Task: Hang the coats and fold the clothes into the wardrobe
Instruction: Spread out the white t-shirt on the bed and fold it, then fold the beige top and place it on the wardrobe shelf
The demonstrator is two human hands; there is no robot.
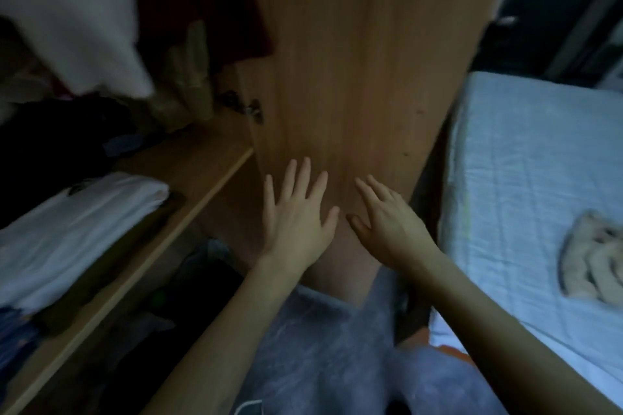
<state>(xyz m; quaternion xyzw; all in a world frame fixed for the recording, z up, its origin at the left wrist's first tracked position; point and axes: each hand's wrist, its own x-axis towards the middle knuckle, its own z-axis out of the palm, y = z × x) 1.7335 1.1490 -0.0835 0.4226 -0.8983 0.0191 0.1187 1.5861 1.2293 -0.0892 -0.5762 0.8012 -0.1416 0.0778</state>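
Pressing flat on the wardrobe door (354, 77), the left hand (296, 222) and right hand (391, 222) are spread wide, holding nothing. Folded white clothes (77, 222) already sit on the left shelf — a beige garment (593, 259) remains on the bed (522, 162), right.

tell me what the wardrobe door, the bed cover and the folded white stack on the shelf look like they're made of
Wardrobe door: looks like wood or wood-look laminate, matte brown with straight vertical grain lines; which of the two can't be told.
Bed cover: woven fabric, probably cotton, pale blue with fine creases.
Folded white stack: soft cloth, likely a knit garment, with rounded folded edges; blur hides the weave.
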